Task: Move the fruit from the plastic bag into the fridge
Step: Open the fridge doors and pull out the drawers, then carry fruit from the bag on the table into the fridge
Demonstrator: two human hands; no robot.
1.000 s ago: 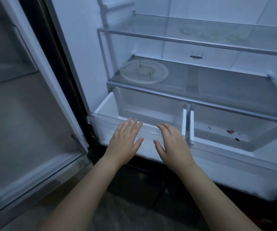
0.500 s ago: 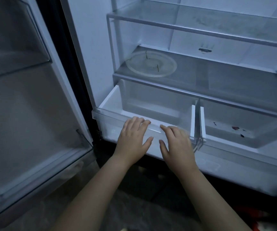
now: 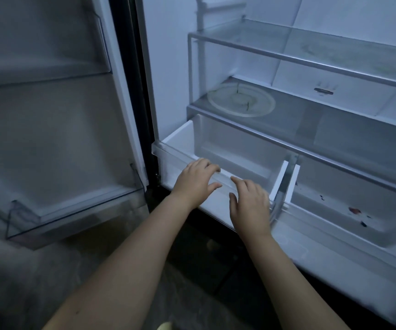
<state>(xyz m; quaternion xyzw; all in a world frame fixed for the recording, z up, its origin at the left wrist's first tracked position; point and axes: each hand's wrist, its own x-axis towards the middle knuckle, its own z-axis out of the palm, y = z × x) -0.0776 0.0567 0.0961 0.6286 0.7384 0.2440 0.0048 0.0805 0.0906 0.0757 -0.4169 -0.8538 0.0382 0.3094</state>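
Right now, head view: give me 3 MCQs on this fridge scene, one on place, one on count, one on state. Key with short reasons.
1. Where do both hands rest?
A. On the front rim of the left drawer
B. On the upper glass shelf
C. On the door bin

2. How many crisper drawers show under the lower shelf?
A. One
B. Two
C. Four

3. What state is the left drawer in?
A. Full of fruit
B. Shut flush
C. Pulled out and empty

Key:
1 A: the left hand and right hand lie on the rim of the left drawer.
2 B: the right drawer sits beside the left one.
3 C: its front juts out past the lower shelf and only its bare white floor shows.
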